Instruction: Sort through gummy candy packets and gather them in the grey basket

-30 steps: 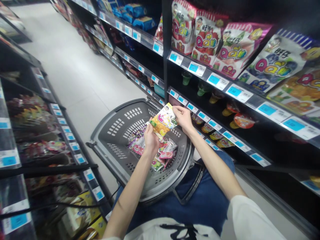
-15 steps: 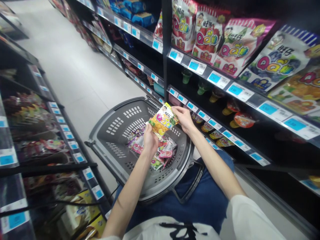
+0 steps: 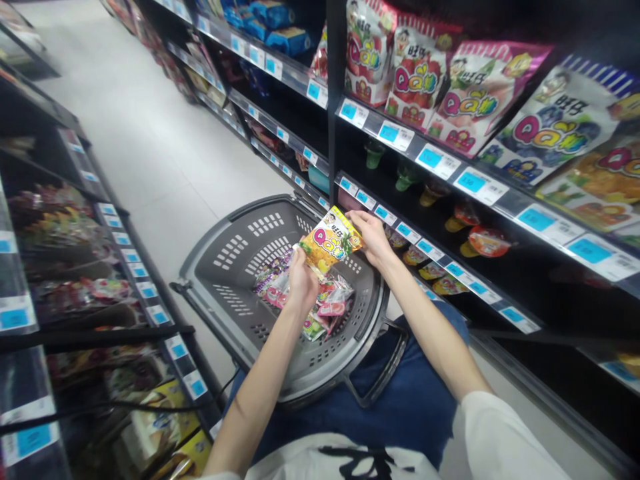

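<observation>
A yellow candy packet (image 3: 329, 245) with pink lettering is held flat above a grey shopping basket (image 3: 235, 257). My left hand (image 3: 301, 283) grips its lower left corner and my right hand (image 3: 371, 237) pinches its upper right corner. Several small snack packets (image 3: 325, 308) lie in the basket under the packet. The basket rests against my knees in blue trousers (image 3: 400, 400).
Dark shelves on the right carry large candy bags (image 3: 465, 93), jelly cups (image 3: 480, 241) and blue price tags (image 3: 430, 160). Another shelf rack (image 3: 75, 280) with snacks stands on the left. A pale tiled aisle floor (image 3: 145, 147) runs ahead between the racks.
The packet has turned slightly in my hands and shifted a little up and to the right. Both hands keep their hold on it.
</observation>
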{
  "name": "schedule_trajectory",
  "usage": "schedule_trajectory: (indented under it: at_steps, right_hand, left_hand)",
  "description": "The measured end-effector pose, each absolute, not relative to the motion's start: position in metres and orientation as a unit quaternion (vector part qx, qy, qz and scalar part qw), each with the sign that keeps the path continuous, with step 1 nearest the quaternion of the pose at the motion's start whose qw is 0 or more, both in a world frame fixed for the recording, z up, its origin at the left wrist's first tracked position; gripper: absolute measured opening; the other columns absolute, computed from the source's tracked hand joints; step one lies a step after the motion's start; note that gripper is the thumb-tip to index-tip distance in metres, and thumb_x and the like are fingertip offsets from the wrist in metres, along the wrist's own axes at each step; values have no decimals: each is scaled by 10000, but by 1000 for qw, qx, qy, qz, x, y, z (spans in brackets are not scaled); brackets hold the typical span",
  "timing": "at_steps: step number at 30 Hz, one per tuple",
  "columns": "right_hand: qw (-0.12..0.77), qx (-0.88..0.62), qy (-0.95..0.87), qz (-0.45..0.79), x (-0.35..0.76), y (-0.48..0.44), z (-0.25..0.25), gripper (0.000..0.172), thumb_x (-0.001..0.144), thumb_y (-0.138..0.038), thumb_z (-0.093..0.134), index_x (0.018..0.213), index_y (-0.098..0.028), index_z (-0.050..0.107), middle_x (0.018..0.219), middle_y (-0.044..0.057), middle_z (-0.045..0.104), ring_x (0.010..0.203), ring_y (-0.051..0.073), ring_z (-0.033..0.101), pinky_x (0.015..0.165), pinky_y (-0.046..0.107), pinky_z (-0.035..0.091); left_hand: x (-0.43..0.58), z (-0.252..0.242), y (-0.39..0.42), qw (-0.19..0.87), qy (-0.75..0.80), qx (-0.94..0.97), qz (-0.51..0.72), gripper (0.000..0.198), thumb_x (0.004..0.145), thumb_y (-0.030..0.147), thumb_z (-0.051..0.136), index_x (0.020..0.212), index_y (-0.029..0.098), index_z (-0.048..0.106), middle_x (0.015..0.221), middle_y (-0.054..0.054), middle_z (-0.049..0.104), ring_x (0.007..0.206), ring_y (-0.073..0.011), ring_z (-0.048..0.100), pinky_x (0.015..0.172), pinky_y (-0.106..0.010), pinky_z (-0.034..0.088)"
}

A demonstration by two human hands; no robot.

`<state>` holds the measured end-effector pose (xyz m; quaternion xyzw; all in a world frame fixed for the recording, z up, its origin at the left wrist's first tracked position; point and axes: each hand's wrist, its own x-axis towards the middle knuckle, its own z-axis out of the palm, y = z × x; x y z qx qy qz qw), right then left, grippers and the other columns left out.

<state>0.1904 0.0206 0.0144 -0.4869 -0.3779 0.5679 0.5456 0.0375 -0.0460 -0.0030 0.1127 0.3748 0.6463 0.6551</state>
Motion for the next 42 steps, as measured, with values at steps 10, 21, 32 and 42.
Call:
schedule_trajectory:
  at_steps: [10,21,32,42]
  right_hand:
    - [528,-486,-465,519,184,10,28,535,594,-604,852,886,-176,720,887,44,733,769,146,642,705,259,527]
    - [532,-555,-534,351,197,18,14,392,749,-535,749,898,-174,722,911,39,719,783,155,605,757,287,481]
    - [525,-566,-572,276,194,14,21,212,846,-392,657,905,-191,684,965,41,687,845,164,598,865,307,475]
    - [565,-504,-569,320,191,14,24,231,825,-406,649,902,-191,684,959,45,697,806,152,610,803,296,503]
  left_hand:
    - [38,2,-45,635,379,114,663,375,1060,309,410,1399,252,560,1352,-73,663,1155,-151,679,1077,-338,520]
    - [43,7,-51,665,337,155,648,402,1018,331,504,1406,254,574,1420,-87,618,1230,-204,646,1098,-391,503]
    - [44,12,-54,675,342,172,631,437,1002,358,540,1433,285,553,1449,-80,596,1249,-225,638,1081,-407,517]
    - [41,5,-72,459,396,503,616,277,898,396,696,1137,272,760,1369,-49,655,1443,-239,466,1297,-466,197]
